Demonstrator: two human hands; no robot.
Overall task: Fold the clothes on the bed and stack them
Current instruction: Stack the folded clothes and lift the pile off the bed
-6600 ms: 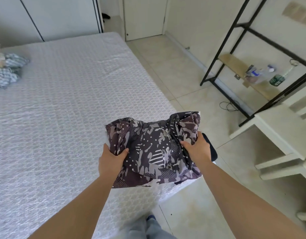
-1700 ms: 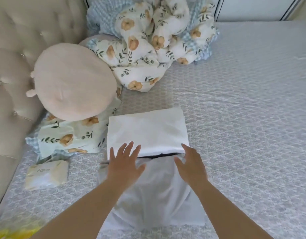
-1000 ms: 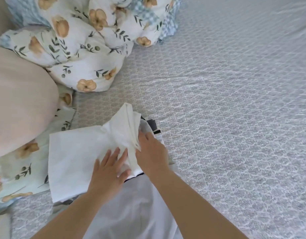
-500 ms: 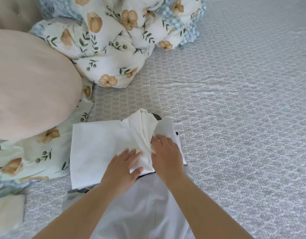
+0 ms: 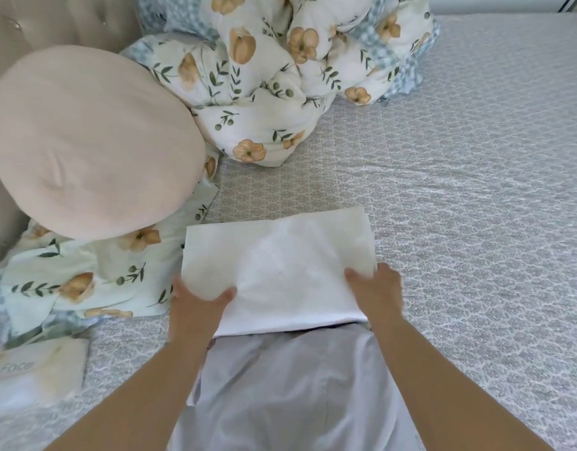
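Note:
A folded white garment (image 5: 277, 255) lies flat on the grey patterned bed (image 5: 459, 196), in the lower middle of the head view. A thin dark edge of another piece shows under its near side. My left hand (image 5: 196, 307) grips its near left corner, thumb on top and fingers underneath. My right hand (image 5: 376, 292) grips its near right corner the same way. A pale lilac cloth (image 5: 296, 385) spreads below the garment, between my forearms.
A round beige cushion (image 5: 91, 141) leans against the tufted headboard (image 5: 62, 24) at left. A bunched floral duvet (image 5: 280, 66) fills the top, and a floral pillow (image 5: 85, 275) lies left of the garment. A tissue pack (image 5: 33, 375) sits at lower left.
The raised, bunched corner of the white garment has been laid down flat. My hands moved apart from its middle to the two near corners and now grip them.

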